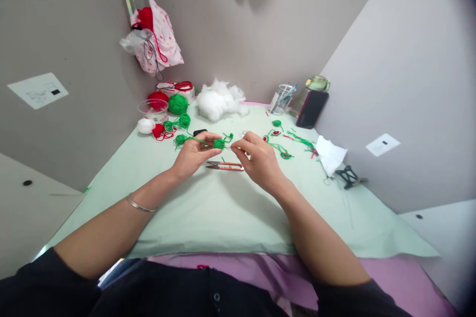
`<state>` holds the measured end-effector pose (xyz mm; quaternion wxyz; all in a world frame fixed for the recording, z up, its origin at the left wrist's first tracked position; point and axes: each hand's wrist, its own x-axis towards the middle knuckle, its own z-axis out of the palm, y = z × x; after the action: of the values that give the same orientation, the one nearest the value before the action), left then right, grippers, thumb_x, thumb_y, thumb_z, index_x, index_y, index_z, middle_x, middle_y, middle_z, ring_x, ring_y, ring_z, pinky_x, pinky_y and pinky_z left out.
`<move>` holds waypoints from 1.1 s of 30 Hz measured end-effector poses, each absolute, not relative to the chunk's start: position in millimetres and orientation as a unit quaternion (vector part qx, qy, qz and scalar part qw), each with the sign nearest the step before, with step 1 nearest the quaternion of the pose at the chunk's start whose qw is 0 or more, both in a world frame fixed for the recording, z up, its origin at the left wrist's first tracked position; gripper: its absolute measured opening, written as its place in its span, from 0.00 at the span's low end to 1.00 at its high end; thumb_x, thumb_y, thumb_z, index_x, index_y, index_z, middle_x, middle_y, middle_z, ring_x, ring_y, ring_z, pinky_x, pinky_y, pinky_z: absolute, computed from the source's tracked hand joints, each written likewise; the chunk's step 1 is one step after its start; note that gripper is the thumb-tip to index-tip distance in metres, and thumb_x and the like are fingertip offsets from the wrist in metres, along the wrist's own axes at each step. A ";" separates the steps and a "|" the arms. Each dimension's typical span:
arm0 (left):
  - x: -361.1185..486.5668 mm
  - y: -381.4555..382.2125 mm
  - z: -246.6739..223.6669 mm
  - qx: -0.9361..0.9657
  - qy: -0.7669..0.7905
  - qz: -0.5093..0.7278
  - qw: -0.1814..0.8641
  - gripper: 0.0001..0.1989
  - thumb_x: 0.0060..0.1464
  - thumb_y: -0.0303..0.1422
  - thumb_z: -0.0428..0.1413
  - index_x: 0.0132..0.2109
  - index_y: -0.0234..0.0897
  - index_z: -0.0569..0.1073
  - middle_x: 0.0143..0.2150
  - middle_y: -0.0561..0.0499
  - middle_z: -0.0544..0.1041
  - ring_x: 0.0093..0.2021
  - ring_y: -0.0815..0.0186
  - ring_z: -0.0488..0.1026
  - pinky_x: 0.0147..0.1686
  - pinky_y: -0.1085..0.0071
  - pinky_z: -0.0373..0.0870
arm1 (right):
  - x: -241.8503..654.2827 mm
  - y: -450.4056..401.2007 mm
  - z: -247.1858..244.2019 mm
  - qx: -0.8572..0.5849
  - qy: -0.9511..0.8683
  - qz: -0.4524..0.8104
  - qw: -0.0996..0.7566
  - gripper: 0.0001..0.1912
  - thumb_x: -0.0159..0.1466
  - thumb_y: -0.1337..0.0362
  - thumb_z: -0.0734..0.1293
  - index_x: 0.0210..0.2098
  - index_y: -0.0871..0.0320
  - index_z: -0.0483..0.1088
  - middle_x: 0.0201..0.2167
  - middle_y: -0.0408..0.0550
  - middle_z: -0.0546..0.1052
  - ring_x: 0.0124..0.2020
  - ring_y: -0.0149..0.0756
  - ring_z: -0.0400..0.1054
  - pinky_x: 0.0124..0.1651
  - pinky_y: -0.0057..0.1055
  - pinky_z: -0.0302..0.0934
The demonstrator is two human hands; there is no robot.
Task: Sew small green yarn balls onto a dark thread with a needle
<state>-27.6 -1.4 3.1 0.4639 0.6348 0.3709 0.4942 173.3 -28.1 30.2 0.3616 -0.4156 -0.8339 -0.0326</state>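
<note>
Between the thumb and fingers of my left hand (199, 149) is a small green crochet piece (218, 144). My right hand (257, 158) is closed in a pinch on a thin needle-like tool (228, 147), whose tip reaches the right side of that piece; its exact kind is too small to tell. A strand of green yarn (199, 138) runs back from the piece past my left fingers. Just below both hands, orange-handled thread snips (224, 166) lie on the table.
White stuffing (220, 100) sits at the back, beside green yarn balls (177, 104) and red scissors (182, 86). To the right lie small green-and-red crochet pieces (285, 155), a white cloth (330, 156) and a black clip-like stand (348, 177). A phone (313, 109) leans against a bottle (318, 83).
</note>
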 end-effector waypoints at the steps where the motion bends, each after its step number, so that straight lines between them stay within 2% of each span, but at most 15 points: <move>1: -27.8 -1.3 3.1 0.635 0.371 0.494 0.464 0.20 0.47 0.37 0.65 0.47 0.36 0.76 0.42 0.48 0.77 0.44 0.63 0.73 0.46 0.67 0.70 | 173.4 -28.1 30.3 -0.415 -0.834 -0.032 0.362 0.11 0.70 0.67 0.61 0.34 0.56 0.73 0.29 0.46 0.67 0.32 0.34 0.62 0.34 0.30 0.54; 13: -27.8 -1.2 2.8 0.630 0.383 0.491 0.464 0.20 0.46 0.37 0.66 0.46 0.36 0.77 0.40 0.49 0.77 0.42 0.63 0.73 0.45 0.67 0.70 | 174.2 -27.4 30.1 -0.404 -0.837 -0.025 0.368 0.10 0.69 0.69 0.62 0.33 0.57 0.73 0.28 0.45 0.66 0.31 0.33 0.61 0.34 0.29 0.53; 16: -27.9 -1.2 3.6 0.629 0.386 0.486 0.468 0.20 0.44 0.37 0.67 0.46 0.36 0.78 0.40 0.48 0.77 0.43 0.62 0.73 0.44 0.67 0.70 | 175.1 -26.3 30.8 -0.411 -0.833 0.025 0.370 0.10 0.68 0.69 0.63 0.33 0.57 0.74 0.28 0.45 0.66 0.30 0.32 0.61 0.34 0.29 0.53; 23: -26.3 -3.1 6.7 0.622 0.361 0.474 0.508 0.19 0.43 0.37 0.68 0.44 0.36 0.80 0.40 0.49 0.78 0.42 0.63 0.74 0.45 0.66 0.70 | 176.0 -22.4 31.2 -0.408 -0.780 0.226 0.417 0.05 0.64 0.68 0.67 0.32 0.57 0.74 0.28 0.43 0.69 0.29 0.30 0.61 0.33 0.29 0.55; 29: -24.9 -5.1 5.0 0.608 0.360 0.470 0.529 0.21 0.41 0.37 0.69 0.44 0.35 0.79 0.39 0.48 0.79 0.40 0.63 0.74 0.41 0.67 0.72 | 173.1 -21.1 32.3 -0.404 -0.761 0.282 0.422 0.06 0.63 0.64 0.68 0.29 0.58 0.74 0.28 0.45 0.72 0.31 0.32 0.63 0.34 0.30 0.56; 33: -23.5 -6.8 5.7 0.599 0.367 0.468 0.536 0.21 0.43 0.37 0.68 0.45 0.34 0.78 0.40 0.48 0.79 0.40 0.63 0.74 0.42 0.66 0.72 | 170.5 -18.6 26.1 -0.465 -0.718 0.291 0.428 0.06 0.61 0.63 0.69 0.30 0.58 0.72 0.25 0.42 0.70 0.27 0.31 0.61 0.31 0.29 0.55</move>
<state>-23.5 -6.8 5.7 0.5363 0.5992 0.3668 0.4677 170.5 -18.6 26.1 0.4283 -0.4647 -0.7183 0.2910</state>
